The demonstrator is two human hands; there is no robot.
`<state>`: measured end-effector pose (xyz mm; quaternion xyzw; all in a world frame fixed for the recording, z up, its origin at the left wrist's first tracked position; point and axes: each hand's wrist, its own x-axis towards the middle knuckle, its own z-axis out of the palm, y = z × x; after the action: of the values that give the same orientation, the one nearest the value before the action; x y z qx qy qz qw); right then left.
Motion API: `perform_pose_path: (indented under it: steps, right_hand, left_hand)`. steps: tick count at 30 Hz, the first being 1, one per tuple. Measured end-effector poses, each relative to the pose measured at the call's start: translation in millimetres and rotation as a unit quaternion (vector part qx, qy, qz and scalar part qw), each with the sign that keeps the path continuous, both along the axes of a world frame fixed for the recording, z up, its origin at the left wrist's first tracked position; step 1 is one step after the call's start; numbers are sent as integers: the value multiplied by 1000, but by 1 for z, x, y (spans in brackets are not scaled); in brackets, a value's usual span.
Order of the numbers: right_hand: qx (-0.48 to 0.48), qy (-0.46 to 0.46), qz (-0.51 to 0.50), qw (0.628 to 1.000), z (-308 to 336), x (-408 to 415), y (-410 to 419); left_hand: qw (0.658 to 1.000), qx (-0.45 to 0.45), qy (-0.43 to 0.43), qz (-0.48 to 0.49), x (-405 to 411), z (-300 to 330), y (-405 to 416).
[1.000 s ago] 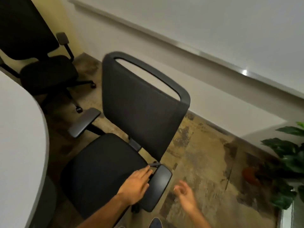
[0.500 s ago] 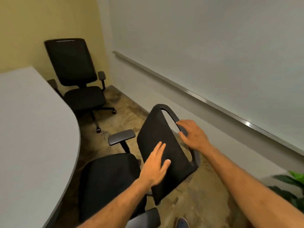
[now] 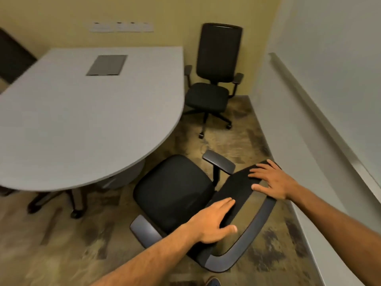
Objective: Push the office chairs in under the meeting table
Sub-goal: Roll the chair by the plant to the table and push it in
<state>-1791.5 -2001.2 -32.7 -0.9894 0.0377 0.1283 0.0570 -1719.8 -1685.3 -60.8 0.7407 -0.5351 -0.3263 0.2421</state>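
Note:
The near office chair point(image 3: 173, 190) is black, and its seat faces the curved edge of the grey meeting table point(image 3: 82, 120), just outside that edge. My left hand point(image 3: 214, 221) clasps the side of its backrest, fingers on the front and thumb behind. My right hand point(image 3: 272, 180) lies flat with spread fingers on the backrest's upper corner. A second black office chair point(image 3: 208, 96) stands apart from the table in the far corner, by the yellow wall.
A white wall with a ledge point(image 3: 321, 129) runs close along the right of both chairs. The table's base and feet point(image 3: 74, 199) sit beneath its near edge. A dark shape point(image 3: 12, 58) shows at the far left. The floor is patterned carpet.
The view has swung left, bringing the whole table into sight. The near chair has turned so that its seat faces the table. My left hand has closed on the backrest's side; my right hand has flattened.

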Motion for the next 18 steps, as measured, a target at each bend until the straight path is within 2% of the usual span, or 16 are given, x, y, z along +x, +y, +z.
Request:
perform_pose_path:
  steps: [1, 3, 4, 6, 7, 9, 10, 12, 14, 18]
  right_hand:
    - [10, -21, 64, 998, 1, 23, 1]
    - [4, -26, 53, 998, 1, 24, -2]
    - [16, -51, 96, 994, -4, 39, 8]
    - [24, -82, 80, 993, -13, 35, 12]
    - [21, -102, 114, 988, -16, 41, 17]
    - [27, -117, 89, 989, -10, 51, 19]
    - [26, -124, 118, 985, -7, 54, 24]
    - [17, -143, 84, 986, -1, 62, 25]
    - [8, -157, 132, 979, -14, 48, 41]
    - [8, -170, 115, 979, -22, 51, 68]
  left_hand:
    - [998, 15, -5, 65, -9, 3, 8]
    - [994, 51, 33, 87, -5, 5, 8]
    - [986, 74, 51, 143, -13, 5, 25]
    - [979, 103, 92, 153, -6, 3, 34]
    - [971, 109, 99, 186, -12, 6, 44]
    - [966, 136, 97, 198, 10, 16, 44]
    - [955, 149, 103, 235, -3, 18, 53]
    - [949, 182, 75, 248, 8, 24, 54]
    - [919, 230, 84, 308, -30, 12, 65]
    - [873, 288, 40, 393, -34, 13, 85]
